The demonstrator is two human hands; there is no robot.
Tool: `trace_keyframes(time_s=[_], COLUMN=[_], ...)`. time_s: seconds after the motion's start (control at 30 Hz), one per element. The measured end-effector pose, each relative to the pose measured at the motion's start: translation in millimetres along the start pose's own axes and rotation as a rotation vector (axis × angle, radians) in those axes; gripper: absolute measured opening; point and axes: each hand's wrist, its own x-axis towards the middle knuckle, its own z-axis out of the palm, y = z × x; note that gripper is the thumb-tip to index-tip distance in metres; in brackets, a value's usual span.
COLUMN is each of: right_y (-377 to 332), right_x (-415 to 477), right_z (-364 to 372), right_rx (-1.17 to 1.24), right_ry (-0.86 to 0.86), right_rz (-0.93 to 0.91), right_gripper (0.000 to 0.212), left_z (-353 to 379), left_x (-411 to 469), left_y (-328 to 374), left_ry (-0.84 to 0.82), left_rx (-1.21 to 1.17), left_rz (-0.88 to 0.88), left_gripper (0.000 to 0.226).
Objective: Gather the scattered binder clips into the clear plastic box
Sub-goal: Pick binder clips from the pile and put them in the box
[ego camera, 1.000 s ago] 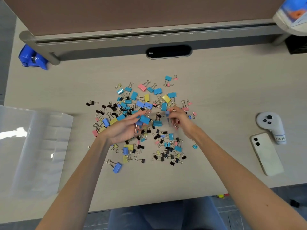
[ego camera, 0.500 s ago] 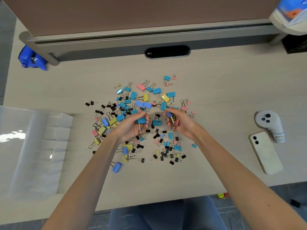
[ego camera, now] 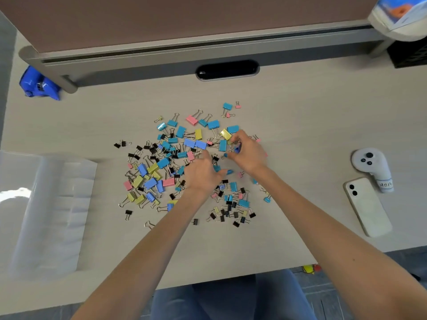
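Several binder clips [ego camera: 147, 172] in blue, yellow, pink and black lie scattered over the middle of the desk. My left hand [ego camera: 201, 174] sits palm down in the middle of the pile, fingers curled over blue clips. My right hand [ego camera: 248, 153] is just right of it, at the pile's far right side, with its fingers curled round a few clips; a blue one shows between them. The clear plastic box [ego camera: 48, 213] lies at the desk's left edge, well apart from both hands.
A white phone [ego camera: 367, 206] and a white controller [ego camera: 373, 167] lie at the right. A blue tape dispenser [ego camera: 38, 85] sits far left by the partition [ego camera: 208, 49]. The desk's front edge runs just under my forearms.
Both hands have moved farther into the pile. The right hand went up and right to the yellow and blue clips. The left hand turned palm down over clips at the centre.
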Motion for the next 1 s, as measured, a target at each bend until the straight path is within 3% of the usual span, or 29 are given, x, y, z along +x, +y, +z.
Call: trace_keyframes(time_s=[0.17,0.4,0.6,0.73,0.83,1.0], right_y=[-0.9,-1.9,-1.5,-11.1,-20.4,-30.5], right_x=[15.9,16.8,13.2,6.1,4.9,11.7], right_z=[9.6,13.4,10.7,9.2,7.9,13.9], right_rx=[-0.321,-0.353,0.0,0.477,0.817,0.858], right_ry=[-0.038,0.0,0.035,-0.105,-0.28,-0.34], right_rz=[-0.182,-0.23,-0.057,0.046,0.233,0.321], right_gripper=[0.046,0.036,0.035,0.039,0.034,0.015], left_z=[6.4,2.5,-21.4,-31.2,-35.7,-35.3], left_x=[2.8,2.6,13.1,22.7,29.4,42.3], left_y=[4.5,-2.8,-30.7,-47.0,-58.4,-72.4], left_ry=[0.001,0.017,-0.126,-0.164,-0.169,-0.101], left_rx=[0.098,-0.118,-0.591,-0.893,-0.915,-0.674], left_rz=[0.002,-0.05,-0.157,-0.238,-0.242,-0.119], left_gripper=[0.06,0.048,0.031,0.021,0.008,0.015])
